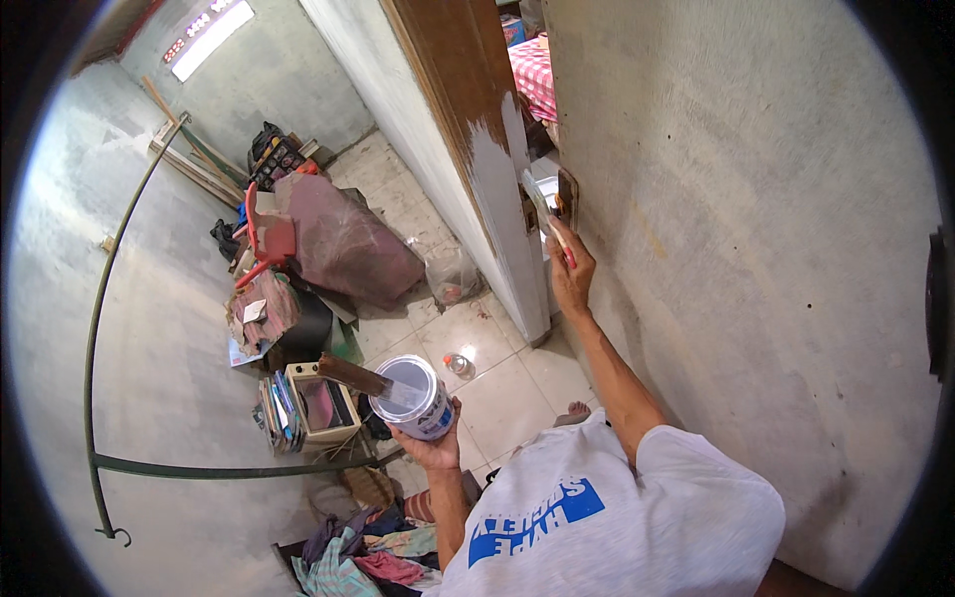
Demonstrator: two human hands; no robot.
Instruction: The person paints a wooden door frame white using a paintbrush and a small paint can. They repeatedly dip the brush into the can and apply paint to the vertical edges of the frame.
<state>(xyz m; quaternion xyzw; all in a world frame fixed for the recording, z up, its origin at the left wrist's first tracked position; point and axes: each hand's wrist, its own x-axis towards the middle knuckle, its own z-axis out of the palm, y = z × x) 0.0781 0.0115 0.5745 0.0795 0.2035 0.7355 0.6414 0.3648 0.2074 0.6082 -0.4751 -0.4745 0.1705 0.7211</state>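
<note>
My left hand (435, 446) is closed around the lower side of a paint can (430, 412). The can is lidless, and pale grey paint shows inside. A flat brown wooden stick (350, 374) leans out over its rim, its lower end coated in paint. My right hand (572, 274), arm stretched forward, grips a paintbrush (563, 242) with a red-marked handle. The bristle end is against or very close to the inner edge of a door frame (453, 60). Brown wood shows on the frame's upper part; the lower part is covered in light grey paint with a ragged upper edge.
A grey wall-like panel (736, 199) rises close on my right. A clear bottle (458, 365) with an orange cap stands on the tiled floor (497, 403). Leftward are a covered heap (343, 239), a red plastic chair (269, 234), a metal rail (229, 468) and piled clothes (383, 562).
</note>
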